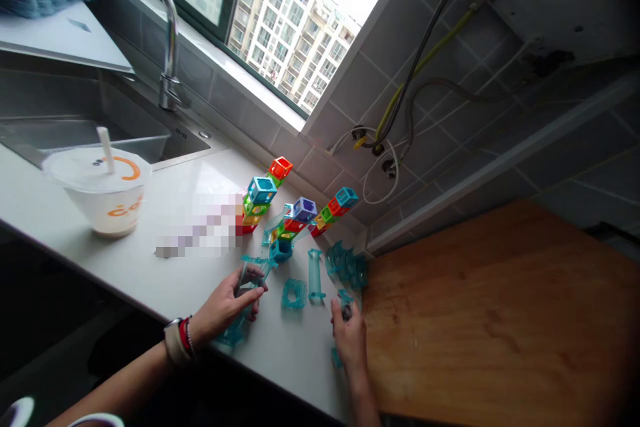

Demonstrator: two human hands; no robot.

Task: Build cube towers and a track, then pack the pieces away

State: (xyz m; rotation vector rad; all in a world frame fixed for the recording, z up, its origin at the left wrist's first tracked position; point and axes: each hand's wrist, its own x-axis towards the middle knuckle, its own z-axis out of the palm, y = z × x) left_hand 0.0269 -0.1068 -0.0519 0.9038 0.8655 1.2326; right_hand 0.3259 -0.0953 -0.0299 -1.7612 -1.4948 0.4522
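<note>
My left grip curls around a translucent, angular plastic piece over the smooth white worktop; my right grip bends by a small teal piece, hold unclear.

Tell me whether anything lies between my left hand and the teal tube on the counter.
Yes: the square teal piece lies on the counter between your left hand and the teal tube, close beside the tube.
</note>
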